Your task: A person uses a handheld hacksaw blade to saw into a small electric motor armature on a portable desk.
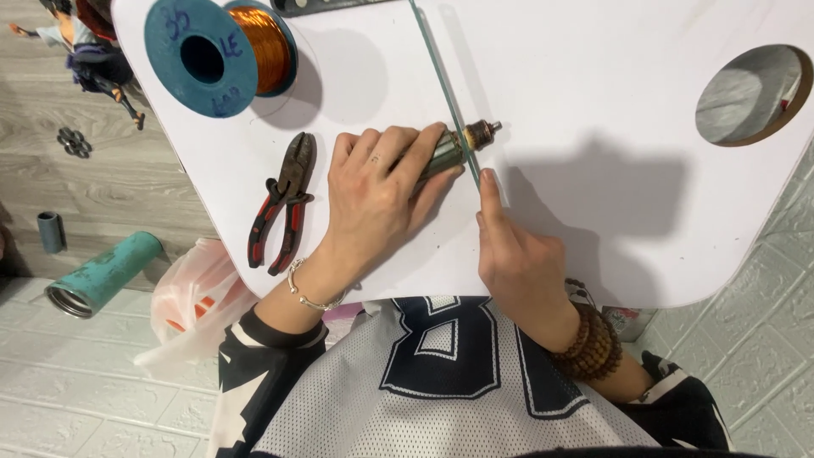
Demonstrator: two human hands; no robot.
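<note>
here we see a small motor armature (449,151) lying on its side near the middle of the white table (593,102), its short shaft end pointing up and to the right. our left hand (377,195) lies over it, fingers wrapped around the body and closed on it, thumb along the near side, so most of the armature is hidden. a long thin greenish strip (434,59) runs from the far edge of the table down to the armature and crosses it just beside the shaft end. our right hand (517,254) is near, index finger stretched out with its tip touching the lower end of the strip; the other fingers are curled under, and we cannot tell if they pinch anything. the two hands are close but not touching. a thin bracelet sits on the left wrist, a dark bead bracelet (589,343) on the right. left of the left hand lie pliers with red and black handles (284,203), jaws pointing away. further up-left stands a blue spool of copper wire (220,55). a round hole (750,95) is cut in the table at the far right. on the floor left we see a teal cylinder (102,276) and a plastic bag (195,301).
</note>
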